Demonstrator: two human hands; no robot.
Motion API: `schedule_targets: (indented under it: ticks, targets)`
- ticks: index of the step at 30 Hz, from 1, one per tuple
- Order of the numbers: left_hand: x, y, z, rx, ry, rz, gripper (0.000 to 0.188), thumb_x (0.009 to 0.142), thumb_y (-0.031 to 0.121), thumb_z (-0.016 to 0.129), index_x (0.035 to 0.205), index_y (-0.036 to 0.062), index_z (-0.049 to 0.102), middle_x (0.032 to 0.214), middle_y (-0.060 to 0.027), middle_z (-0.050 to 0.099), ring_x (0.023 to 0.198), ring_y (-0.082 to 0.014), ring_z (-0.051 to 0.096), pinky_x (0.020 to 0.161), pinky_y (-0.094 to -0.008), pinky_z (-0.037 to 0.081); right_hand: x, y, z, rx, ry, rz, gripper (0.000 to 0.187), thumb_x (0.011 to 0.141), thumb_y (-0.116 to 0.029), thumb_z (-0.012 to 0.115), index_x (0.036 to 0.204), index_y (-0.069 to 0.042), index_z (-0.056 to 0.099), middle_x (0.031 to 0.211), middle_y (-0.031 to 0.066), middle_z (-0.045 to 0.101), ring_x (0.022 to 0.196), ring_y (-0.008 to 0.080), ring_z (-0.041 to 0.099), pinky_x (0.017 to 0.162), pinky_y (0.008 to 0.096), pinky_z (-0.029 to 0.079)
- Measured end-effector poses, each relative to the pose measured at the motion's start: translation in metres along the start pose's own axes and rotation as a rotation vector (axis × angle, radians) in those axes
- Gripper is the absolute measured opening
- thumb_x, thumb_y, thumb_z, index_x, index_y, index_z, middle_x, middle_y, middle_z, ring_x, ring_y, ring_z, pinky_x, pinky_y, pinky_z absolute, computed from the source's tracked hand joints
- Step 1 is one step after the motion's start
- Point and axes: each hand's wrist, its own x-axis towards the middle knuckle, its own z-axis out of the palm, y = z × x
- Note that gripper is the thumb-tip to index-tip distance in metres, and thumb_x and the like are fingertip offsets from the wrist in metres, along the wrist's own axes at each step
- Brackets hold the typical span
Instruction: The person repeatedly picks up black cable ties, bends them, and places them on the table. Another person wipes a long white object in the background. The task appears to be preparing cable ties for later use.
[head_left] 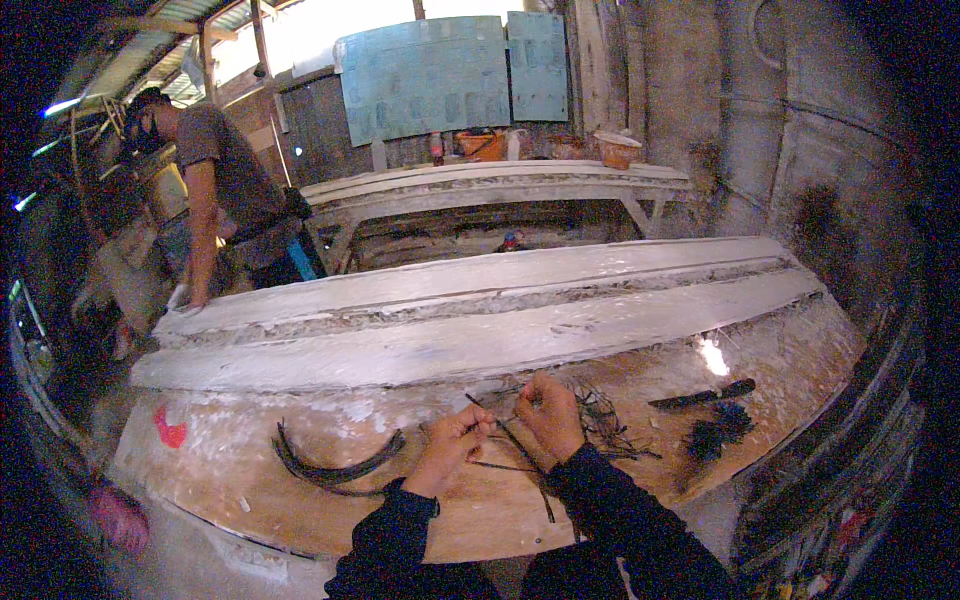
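My left hand is closed in a pinch on a thin black strip, which slants between my two hands over the wooden tabletop. Just to its right, my right hand has its fingers curled together; what they hold is too small to make out. A curved bundle of black strips lies left of my left hand. Beyond and right of my right hand, thin black strands are spread in a loose tangle. Farther right lie a dark-handled knife and a dark spiky clump.
White-coated boards run along the table's far side. A red scrap lies at the left. At the far left, a person leans with a hand near the boards' end. Behind, a bench bears orange containers.
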Motion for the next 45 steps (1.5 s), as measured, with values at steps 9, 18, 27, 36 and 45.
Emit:
schedule_targets:
  ticks: [9,18,27,36,45]
  targets:
    - [-0.013,0.01,0.022,-0.206,-0.243,-0.031,0.016,0.084,0.028,0.054,0.079,0.0133,0.05,0.078,0.0055,0.045,0.065,-0.0035,0.04,0.051,-0.017,0.033,0.005,0.013,0.004,0.142,0.041,0.033,0.008,0.074,-0.012,0.063,0.077,-0.005,0.061,0.067,0.006,0.055,0.063,0.0154,0.052,0.058,0.0282,0.043]
    - [-0.009,0.007,-0.001,-0.321,-0.206,-0.014,0.012,0.077,0.018,0.058,0.074,0.0135,0.047,0.073,0.0034,0.046,0.06,-0.006,0.041,0.051,-0.0185,0.033,0.008,0.008,-0.002,-0.041,0.038,-0.078,0.013,0.074,-0.019,0.064,0.072,-0.006,0.062,0.062,0.0073,0.051,0.062,0.0208,0.05,0.06,0.0297,0.041]
    - [0.004,0.013,-0.032,-0.374,0.321,0.068,0.007,0.079,0.008,0.049,0.073,0.0126,0.048,0.065,0.0054,0.043,0.061,-0.0052,0.042,0.05,-0.0188,0.035,0.008,0.0,-0.005,0.039,-0.137,-0.026,0.012,0.072,-0.02,0.066,0.074,-0.008,0.067,0.069,0.0078,0.063,0.065,0.0199,0.058,0.064,0.0321,0.043]
    - [0.01,0.005,-0.042,-0.266,0.526,0.063,0.002,0.081,0.011,0.053,0.08,0.0128,0.053,0.066,0.0075,0.043,0.057,-0.003,0.039,0.045,-0.0178,0.03,-0.006,-0.019,0.002,-0.163,-0.556,-0.312,0.004,0.072,-0.017,0.062,0.076,-0.017,0.063,0.075,-0.0005,0.062,0.073,0.0185,0.058,0.082,0.036,0.033]
    - [0.006,0.015,-0.036,-0.24,0.388,0.081,0.003,0.08,0.012,0.055,0.079,0.0103,0.054,0.068,0.0069,0.044,0.056,-0.0025,0.038,0.046,-0.0167,0.029,0.006,-0.004,-0.02,0.413,-0.562,-0.018,0.003,0.071,-0.01,0.06,0.074,-0.008,0.06,0.074,0.0046,0.061,0.072,0.0183,0.056,0.068,0.0323,0.042]
